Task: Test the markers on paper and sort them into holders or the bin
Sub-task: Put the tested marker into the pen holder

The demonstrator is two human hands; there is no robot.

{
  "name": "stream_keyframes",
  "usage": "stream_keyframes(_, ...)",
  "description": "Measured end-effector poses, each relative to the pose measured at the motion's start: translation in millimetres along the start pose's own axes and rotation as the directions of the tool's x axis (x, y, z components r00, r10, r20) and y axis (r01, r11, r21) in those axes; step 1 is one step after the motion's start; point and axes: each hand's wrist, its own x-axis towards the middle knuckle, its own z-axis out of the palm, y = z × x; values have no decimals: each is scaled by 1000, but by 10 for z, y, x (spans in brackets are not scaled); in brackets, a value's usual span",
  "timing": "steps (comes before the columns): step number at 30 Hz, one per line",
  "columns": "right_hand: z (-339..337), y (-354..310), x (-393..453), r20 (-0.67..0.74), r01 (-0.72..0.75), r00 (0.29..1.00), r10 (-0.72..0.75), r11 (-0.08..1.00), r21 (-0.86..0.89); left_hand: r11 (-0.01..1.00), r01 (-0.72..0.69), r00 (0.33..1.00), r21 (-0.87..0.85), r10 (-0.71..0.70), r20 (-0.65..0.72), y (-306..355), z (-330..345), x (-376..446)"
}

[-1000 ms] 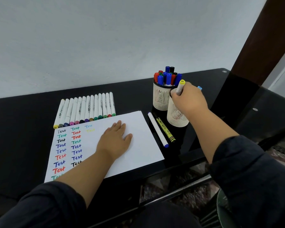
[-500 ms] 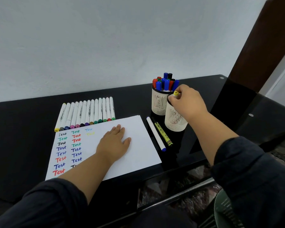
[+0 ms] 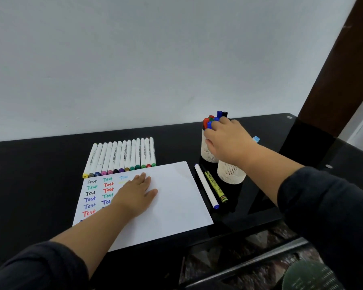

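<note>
**Reaching over the holders for the next marker**

I am pressing my left hand flat, fingers straight, on the paper. My right hand is hovering over the far holder of capped markers; I cannot tell whether it is gripping anything. These markers look light, stiff and smooth, so I am judging a mid-barrel pinch best.

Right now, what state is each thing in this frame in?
White paper sheet: flat, partly filled with test words.
Row of white markers: capped, lying side by side.
Far mesh holder: upright, full of markers.
Near mesh holder: upright.
Left hand: flat on the paper.
Right hand: over the holders, grip unclear.
</note>
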Motion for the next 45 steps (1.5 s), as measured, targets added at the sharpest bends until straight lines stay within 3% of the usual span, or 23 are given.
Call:
stream_keyframes(3, 98, -135, 132, -152, 81, 986, -76, 996, 24, 999, 46, 999, 1, -46, -2, -181, -38, -19)
stream_keyframes(6, 259, -296, 285, -188, 160, 971, -150, 986, 43, 997, 74, 997, 10, -73, -20, -383, -57, -37)
stream_keyframes(10, 459, -482, 453, -146, 216, 968, -202, 973, 85, 995, 80, 994, -64, -85, -74, -523, -82, -88)
stream_keyframes(15, 684, -713, 652, 4, 282, 958, -285, 952, 121, 995, 45, 984, -85, -59, -166, -575, -14, -79)
stream_keyframes(24, 1035, -978, 1044, 186, 345, 911, -367, 928, 143, 993, 3, 976, -117, -29, -214, -648, 54, -28)
stream_keyframes(34, 1094, -1072, 1195, 190, 375, 890, -415, 902, 216, 994, -2, 976, -109, -23, -218, -673, 76, -29)
stream_keyframes(40, 1175, -1029, 1174, 99, 314, 931, -351, 910, 272, 997, 1, 980, -80, -17, -200, -700, 102, -20)
stream_keyframes(45, 1070, -1007, 940, -24, 86, 996, -87, 836, 541, 1000, 2, 990, 4, -1, -139, -694, 119, -20)
